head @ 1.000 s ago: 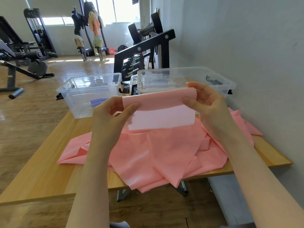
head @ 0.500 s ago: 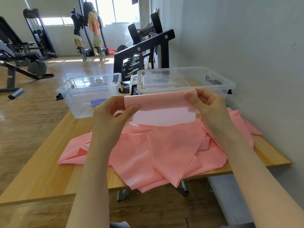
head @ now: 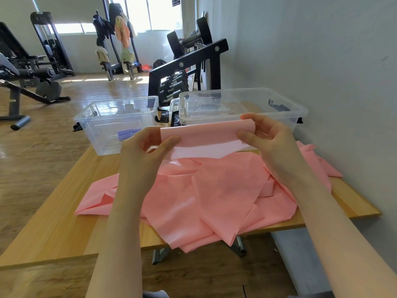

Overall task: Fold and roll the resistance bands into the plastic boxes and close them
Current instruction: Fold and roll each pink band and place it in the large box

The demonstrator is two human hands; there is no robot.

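A wooden counter (head: 53, 231) is sitting beside a gym wall; both hands' fingers are pinching the pink resistance band (head: 206, 136), its hanging flap now shorter than before.

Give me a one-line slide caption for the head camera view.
Both hands, left hand and right hand, pinch a folded pink resistance band above a wooden table, before two clear plastic boxes.

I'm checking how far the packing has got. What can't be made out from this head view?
- How many pink bands lie in the heap: the folds overlap.
- What the purple item in the left box is: too small, blurred by the wall.
- The right box contents: glare, and the left hand and right hand grip the band's folded end in front.
- The table underside.
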